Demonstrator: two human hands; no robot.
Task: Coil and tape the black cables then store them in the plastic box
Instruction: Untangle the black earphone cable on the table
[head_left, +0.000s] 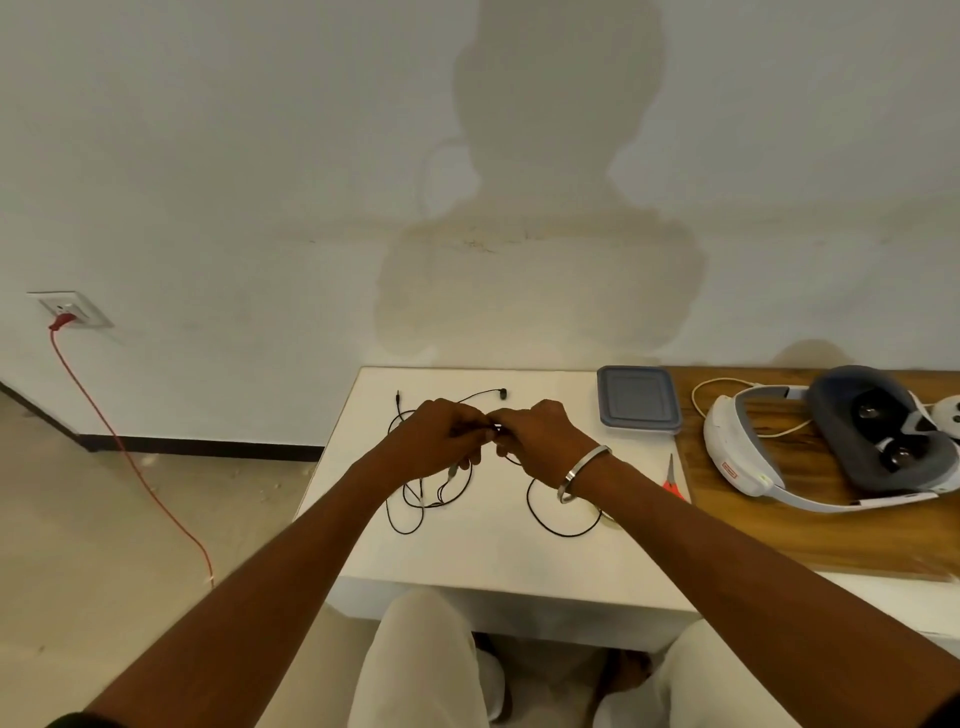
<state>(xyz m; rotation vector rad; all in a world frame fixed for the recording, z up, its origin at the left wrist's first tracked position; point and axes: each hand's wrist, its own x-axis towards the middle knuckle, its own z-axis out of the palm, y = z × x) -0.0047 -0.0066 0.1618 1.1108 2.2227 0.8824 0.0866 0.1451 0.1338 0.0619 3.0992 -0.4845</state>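
Two hands working one black cable above the white table, centre of the frame.

We see the left hand (434, 434) and the right hand (537, 436) meeting knuckle to knuckle, each with its grip curled and pinched on the black cable (563, 530); the strand runs between them, and loose loops lie on the white table (493, 561) below left and below right of the hands. We count one earbud end (503, 395) and one plug end (397, 397) lying behind the hands. One plastic box (639, 399), lid on, sits at the right of the table's far edge, well apart from the cable. One pair of red scissors (671, 480) lies at the table's right edge. On the adjoining wooden surface (810, 535), right of frame, rests one white headset (826, 441). One red cord (130, 447) hangs from the wall socket (70, 307) at left.
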